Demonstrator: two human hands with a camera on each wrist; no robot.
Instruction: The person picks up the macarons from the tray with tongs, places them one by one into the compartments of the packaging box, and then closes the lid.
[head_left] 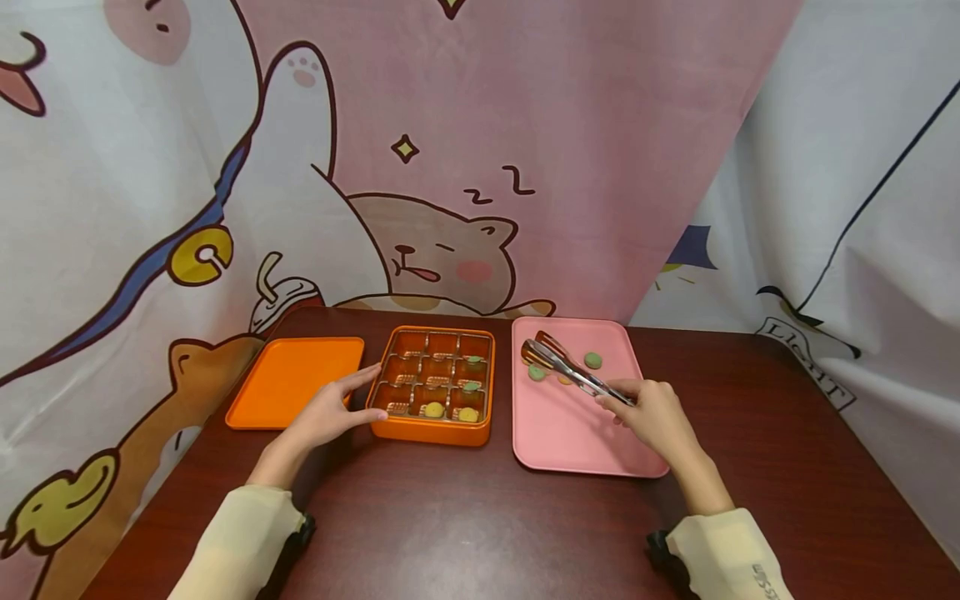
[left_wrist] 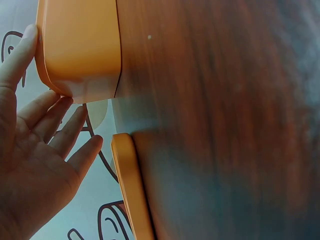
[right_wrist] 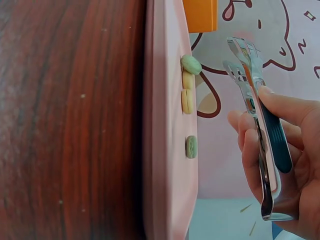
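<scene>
My left hand (head_left: 330,410) rests its straight fingers and thumb against the left side of an orange box (head_left: 431,431). A clear divided insert fills the box; two yellow macarons (head_left: 433,410) lie in its near row and two green ones (head_left: 472,387) in the right column. With curled fingers my right hand (head_left: 660,417) grips metal tongs (head_left: 558,360) over a pink tray (head_left: 577,442). The tongs' ends stand apart with nothing between them. Below on the tray lie a green macaron (right_wrist: 191,147), two yellow macarons (right_wrist: 187,101) and another green macaron (right_wrist: 191,65).
An orange lid (head_left: 300,383) lies flat on the dark wood table (head_left: 450,525), left of the box. Behind the table hangs a cartoon-printed curtain (head_left: 600,150). A strip of table separates the box from the pink tray.
</scene>
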